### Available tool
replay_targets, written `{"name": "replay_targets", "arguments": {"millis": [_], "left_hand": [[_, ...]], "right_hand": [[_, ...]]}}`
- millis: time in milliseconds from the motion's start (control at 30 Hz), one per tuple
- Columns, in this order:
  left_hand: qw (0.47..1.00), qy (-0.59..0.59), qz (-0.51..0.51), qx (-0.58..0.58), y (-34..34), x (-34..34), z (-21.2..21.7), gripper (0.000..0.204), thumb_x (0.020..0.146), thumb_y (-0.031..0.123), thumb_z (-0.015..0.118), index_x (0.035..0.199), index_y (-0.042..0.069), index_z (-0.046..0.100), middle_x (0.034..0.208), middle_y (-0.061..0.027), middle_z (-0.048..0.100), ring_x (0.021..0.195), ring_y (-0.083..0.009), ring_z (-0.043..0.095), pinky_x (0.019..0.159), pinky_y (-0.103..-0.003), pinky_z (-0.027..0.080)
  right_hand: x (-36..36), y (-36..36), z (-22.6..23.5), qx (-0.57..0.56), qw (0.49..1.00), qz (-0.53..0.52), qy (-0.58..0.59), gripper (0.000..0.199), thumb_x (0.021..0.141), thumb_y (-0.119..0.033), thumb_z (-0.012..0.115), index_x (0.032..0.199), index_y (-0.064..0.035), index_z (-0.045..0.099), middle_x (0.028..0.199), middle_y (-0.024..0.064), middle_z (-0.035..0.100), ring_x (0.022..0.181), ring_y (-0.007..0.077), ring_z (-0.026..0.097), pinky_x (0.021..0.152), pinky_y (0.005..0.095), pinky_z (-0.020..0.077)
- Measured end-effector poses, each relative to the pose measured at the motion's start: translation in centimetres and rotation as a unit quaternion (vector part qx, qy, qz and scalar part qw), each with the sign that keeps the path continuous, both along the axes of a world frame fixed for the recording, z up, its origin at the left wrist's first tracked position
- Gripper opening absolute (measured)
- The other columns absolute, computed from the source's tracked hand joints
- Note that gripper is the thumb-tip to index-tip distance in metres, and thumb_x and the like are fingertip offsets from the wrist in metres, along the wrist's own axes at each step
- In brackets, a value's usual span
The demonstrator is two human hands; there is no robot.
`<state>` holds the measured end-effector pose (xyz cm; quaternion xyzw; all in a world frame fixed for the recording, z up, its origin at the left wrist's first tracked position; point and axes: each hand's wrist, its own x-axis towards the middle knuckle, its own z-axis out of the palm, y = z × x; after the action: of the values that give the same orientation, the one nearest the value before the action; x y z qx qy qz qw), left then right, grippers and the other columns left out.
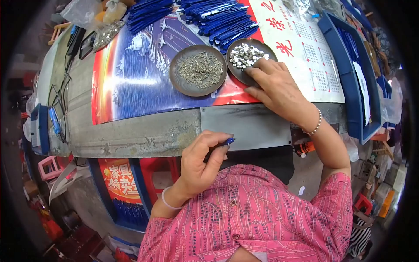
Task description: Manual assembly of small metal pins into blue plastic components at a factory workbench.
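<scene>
My left hand (201, 160) is closed in a pinch in front of the bench edge. Between its thumb and fingers shows the tip of a blue piece (229, 141); the rest of it is hidden by the hand. My right hand (277, 87) reaches over the near rim of a round dark dish (239, 79) with many small shiny silver discs (244, 55). Its index finger lies at the discs, and its thumb stays apart, lower, beside the dish. To the left, a second dark dish (175, 82) holds a pile of thin metal pins (200, 70).
Bundles of long blue pieces (227, 22) lie behind the dishes on a printed poster (144, 94). A grey metal plate (244, 126) sits at the bench's near edge. Blue trays (365, 118) stand at the right, and another blue tray (101, 192) is below the bench. Cables (61, 100) lie at left.
</scene>
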<state>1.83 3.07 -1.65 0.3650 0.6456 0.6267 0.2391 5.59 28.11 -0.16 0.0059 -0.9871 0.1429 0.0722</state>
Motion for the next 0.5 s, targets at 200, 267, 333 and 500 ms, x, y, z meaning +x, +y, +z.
{"name": "replay_targets", "arguments": {"millis": [200, 267, 333, 500], "left_hand": [[0.999, -0.043, 0.001, 0.002, -0.2, -0.2, -0.4, 0.022, 0.089, -0.006, 0.050, 0.111, -0.004, 0.053, 0.091, -0.0082, 0.055, 0.066, -0.0071, 0.052, 0.057, -0.018, 0.043], [0.999, -0.054, 0.005, 0.009, 0.0, -0.2, -0.3, 0.022, 0.089, -0.006, 0.050, 0.111, -0.004, 0.053, 0.091, -0.0084, 0.055, 0.065, -0.0069, 0.051, 0.057, -0.018, 0.042], [0.995, -0.093, 0.020, 0.028, 0.2, -0.1, -0.2, 0.023, 0.089, -0.006, 0.051, 0.112, -0.004, 0.054, 0.092, -0.0087, 0.055, 0.064, -0.0070, 0.050, 0.055, -0.018, 0.041], [0.976, -0.202, 0.051, 0.061, 0.4, 0.3, -0.2, 0.024, 0.089, -0.002, 0.055, 0.113, -0.002, 0.054, 0.094, -0.0085, 0.058, 0.064, -0.0076, 0.050, 0.054, -0.019, 0.039]], "right_hand": [[-0.3, -0.2, -0.2, 0.006, 1.000, 0.008, 0.010, 0.026, 0.079, -0.016, 0.064, 0.099, -0.0012, 0.057, 0.095, 0.0142, 0.054, 0.094, 0.0304, 0.052, 0.085, 0.0383, 0.0379], [-0.5, -0.2, -0.2, 0.006, 1.000, 0.014, 0.013, 0.022, 0.079, -0.015, 0.063, 0.094, -0.0016, 0.056, 0.093, 0.0137, 0.054, 0.092, 0.0304, 0.052, 0.084, 0.0385, 0.0379], [-0.6, -0.3, 0.0, -0.025, 1.000, 0.014, -0.009, 0.018, 0.079, -0.014, 0.062, 0.088, -0.0022, 0.053, 0.088, 0.0128, 0.053, 0.090, 0.0309, 0.052, 0.083, 0.0390, 0.0373], [1.2, -2.3, 2.2, -0.097, 0.993, 0.044, 0.044, 0.016, 0.075, -0.007, 0.066, 0.083, -0.0030, 0.053, 0.080, 0.0114, 0.053, 0.080, 0.0307, 0.053, 0.074, 0.0379, 0.0407]]}}
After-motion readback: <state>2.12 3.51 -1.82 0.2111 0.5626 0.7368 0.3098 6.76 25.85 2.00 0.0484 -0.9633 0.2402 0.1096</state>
